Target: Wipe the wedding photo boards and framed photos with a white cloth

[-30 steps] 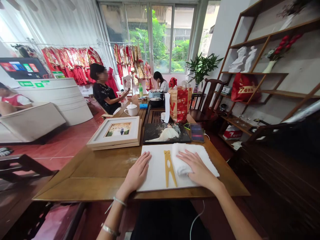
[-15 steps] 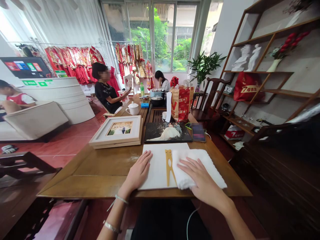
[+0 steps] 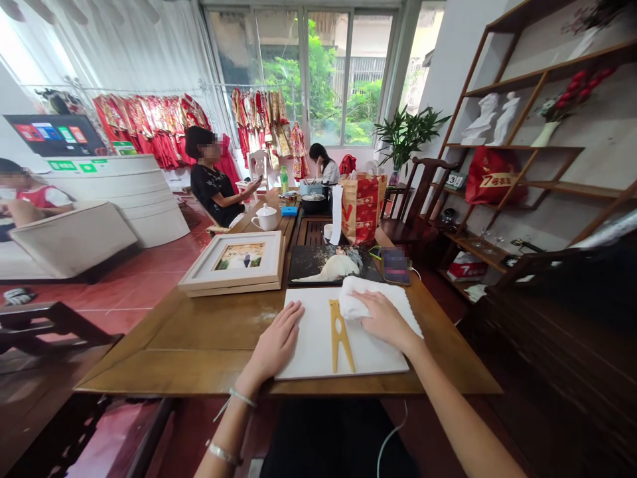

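A white rectangular panel (image 3: pixel 308 352) lies flat near the table's front edge. My left hand (image 3: pixel 279 338) rests flat on the panel's left edge, fingers stretched out and together. On the right part of the panel my right hand (image 3: pixel 385 322) presses down on a fluffy white towel (image 3: pixel 355 292), its fingers curled over the bunched cloth. The towel's far part spreads out to the right, under and beyond the hand. Between my hands is a flat, tan, cat-headed figure (image 3: pixel 334 325) with two long legs. I cannot tell whether it is loose or fixed to the panel.
Behind the panel lie a dark photo panel (image 3: pixel 308 259), a phone (image 3: pixel 396 265) and stacked picture frames (image 3: pixel 204 265). A lidded white cup (image 3: pixel 266 218), a black pot (image 3: pixel 313 202) and a paper bag (image 3: pixel 363 212) stand farther back on the wooden table (image 3: pixel 189 338). People sit beyond.
My right hand has pushed the towel away from me and slightly left, toward the panel's far edge. More of the panel's near right corner and the tan figure's legs show. My left hand stays put.
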`<control>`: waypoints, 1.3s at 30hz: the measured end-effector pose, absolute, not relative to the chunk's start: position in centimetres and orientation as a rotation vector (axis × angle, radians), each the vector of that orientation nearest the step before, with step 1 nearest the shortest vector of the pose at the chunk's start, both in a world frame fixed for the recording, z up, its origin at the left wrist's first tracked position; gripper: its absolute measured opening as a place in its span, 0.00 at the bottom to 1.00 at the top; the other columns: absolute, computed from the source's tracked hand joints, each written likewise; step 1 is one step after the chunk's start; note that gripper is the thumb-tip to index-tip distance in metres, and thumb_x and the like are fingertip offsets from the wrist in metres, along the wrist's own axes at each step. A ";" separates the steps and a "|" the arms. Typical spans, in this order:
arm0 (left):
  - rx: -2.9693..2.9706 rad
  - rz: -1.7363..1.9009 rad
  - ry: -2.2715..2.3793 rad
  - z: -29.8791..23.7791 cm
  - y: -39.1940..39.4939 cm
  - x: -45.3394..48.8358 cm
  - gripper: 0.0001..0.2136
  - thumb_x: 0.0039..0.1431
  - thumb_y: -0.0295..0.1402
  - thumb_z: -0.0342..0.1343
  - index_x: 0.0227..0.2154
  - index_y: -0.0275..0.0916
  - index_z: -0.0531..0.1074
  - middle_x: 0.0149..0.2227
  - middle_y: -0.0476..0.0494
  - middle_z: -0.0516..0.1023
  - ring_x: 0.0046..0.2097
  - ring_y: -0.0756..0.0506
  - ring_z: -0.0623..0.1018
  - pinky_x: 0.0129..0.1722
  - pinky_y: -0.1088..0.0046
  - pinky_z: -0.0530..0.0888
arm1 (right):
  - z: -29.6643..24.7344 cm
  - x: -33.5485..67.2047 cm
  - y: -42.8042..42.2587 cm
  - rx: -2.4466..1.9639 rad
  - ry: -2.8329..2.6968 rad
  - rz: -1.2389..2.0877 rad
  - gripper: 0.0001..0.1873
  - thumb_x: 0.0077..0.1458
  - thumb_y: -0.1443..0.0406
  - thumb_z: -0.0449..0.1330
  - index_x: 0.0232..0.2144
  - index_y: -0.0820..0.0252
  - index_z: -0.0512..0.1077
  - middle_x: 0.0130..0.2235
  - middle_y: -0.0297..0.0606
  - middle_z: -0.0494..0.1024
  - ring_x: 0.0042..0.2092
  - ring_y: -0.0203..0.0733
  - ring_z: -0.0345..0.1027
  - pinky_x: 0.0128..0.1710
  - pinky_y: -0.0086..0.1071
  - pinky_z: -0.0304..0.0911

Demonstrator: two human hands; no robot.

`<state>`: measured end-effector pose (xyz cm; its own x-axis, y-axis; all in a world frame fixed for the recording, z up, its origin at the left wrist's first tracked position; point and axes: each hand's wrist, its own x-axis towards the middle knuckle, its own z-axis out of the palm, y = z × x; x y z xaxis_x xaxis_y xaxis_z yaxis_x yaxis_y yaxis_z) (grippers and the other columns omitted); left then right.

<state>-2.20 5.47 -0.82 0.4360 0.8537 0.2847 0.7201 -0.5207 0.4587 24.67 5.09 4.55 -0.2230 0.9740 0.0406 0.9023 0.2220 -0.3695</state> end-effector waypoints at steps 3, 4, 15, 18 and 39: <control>2.422 0.709 1.361 -0.8 5.4 -2.2 0.20 0.66 0.32 0.40 0.59 0.42 0.61 0.63 0.46 0.61 0.65 0.45 0.57 0.64 0.59 0.57 | 4.4 22.4 6.9 -1.831 -2.183 0.339 0.33 0.47 0.71 0.50 0.58 0.62 0.62 0.62 0.44 0.62 0.62 0.60 0.50 0.58 0.57 0.45; 2.422 0.708 1.361 -0.8 5.4 -2.1 0.20 0.66 0.32 0.40 0.59 0.42 0.61 0.63 0.45 0.61 0.66 0.45 0.57 0.64 0.59 0.57 | 4.3 21.8 7.1 -1.834 -2.184 0.328 0.33 0.47 0.71 0.49 0.58 0.62 0.62 0.62 0.45 0.61 0.62 0.61 0.49 0.57 0.60 0.43; 2.394 0.695 1.382 -0.4 5.2 -1.9 0.20 0.65 0.32 0.39 0.58 0.38 0.62 0.63 0.43 0.61 0.66 0.44 0.56 0.64 0.60 0.57 | 4.2 20.7 -3.6 -1.377 -2.620 0.314 0.47 0.33 0.75 0.50 0.60 0.55 0.58 0.66 0.35 0.53 0.67 0.52 0.33 0.63 0.55 0.26; 2.398 0.714 1.370 -0.5 5.2 -1.9 0.20 0.65 0.31 0.39 0.58 0.39 0.62 0.63 0.44 0.61 0.66 0.45 0.56 0.64 0.61 0.57 | 4.8 21.4 -5.4 -1.313 -2.627 0.377 0.47 0.30 0.74 0.49 0.59 0.54 0.60 0.64 0.33 0.57 0.66 0.49 0.38 0.65 0.49 0.28; 2.335 0.745 1.338 -0.8 5.4 -2.2 0.20 0.65 0.32 0.39 0.58 0.40 0.63 0.63 0.44 0.61 0.66 0.45 0.56 0.64 0.60 0.57 | 5.5 13.9 -1.3 -1.642 -2.632 0.217 0.34 0.50 0.75 0.50 0.62 0.76 0.53 0.64 0.62 0.50 0.66 0.65 0.35 0.60 0.63 0.33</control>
